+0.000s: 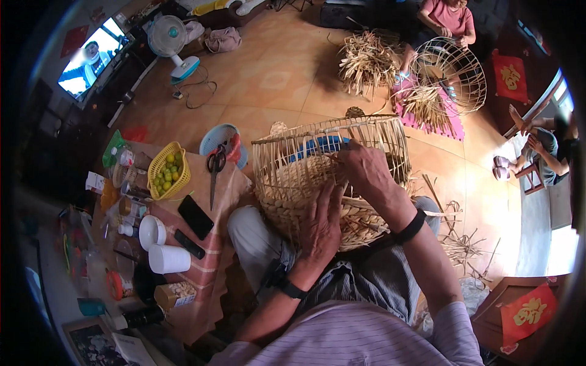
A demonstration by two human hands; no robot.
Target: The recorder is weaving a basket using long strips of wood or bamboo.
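Observation:
A half-woven basket (292,204) rests on my lap, tilted toward me. Its lower wall is thick braided straw, and bare upright stakes rise from it to a thin rim. Against the near woven side lies my left hand (321,222), fingers stretched out and pointing up. My right hand (367,172) is closed, its fingers curled in among the stakes at the weave's upper edge. What its fingertips pinch is hidden behind the knuckles. Something blue (322,146) shows through the stakes inside or behind the basket. Loose straw ends stick out under my right wrist.
To the left, a cloth-covered table (207,268) bears scissors (215,168), a black phone (196,218), white cups and a yellow basket of green fruit (168,171). A blue bucket (210,141) stands beyond. Ahead, a person (450,21) works on another basket frame (470,76); another person sits at right.

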